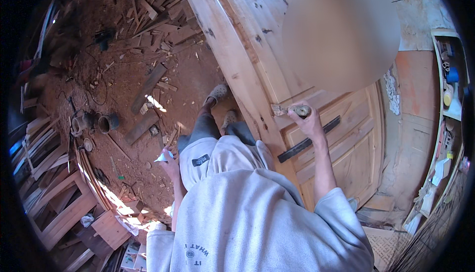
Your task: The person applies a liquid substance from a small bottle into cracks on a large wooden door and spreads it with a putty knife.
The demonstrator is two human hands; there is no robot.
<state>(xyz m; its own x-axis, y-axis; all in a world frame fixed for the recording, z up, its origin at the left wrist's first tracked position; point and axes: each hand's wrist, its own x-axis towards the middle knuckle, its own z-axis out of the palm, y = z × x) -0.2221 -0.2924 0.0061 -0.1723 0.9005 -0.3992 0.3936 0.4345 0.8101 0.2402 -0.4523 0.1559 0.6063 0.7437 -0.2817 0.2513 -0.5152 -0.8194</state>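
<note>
My right hand [308,122] grips a paintbrush [278,109] by its thick, rounded handle. The bristles point left and lie at or just over the frame of a pale wooden panelled door [352,148]; contact cannot be made out. Lower on the door, below that hand, runs a long dark strip [309,139]. Down at my left side, my left hand [171,167] is closed around a small white and light-blue object [164,156], whose kind is too small to tell. A large blurred disc hides the upper part of the door.
Wood offcuts [168,27] lie heaped on the brown dirt floor [133,64] at the far left. Blackened pots [108,123] stand left of my legs, near stacked boards [69,207]. Shelves [449,118] with bottles and small tools line the right side.
</note>
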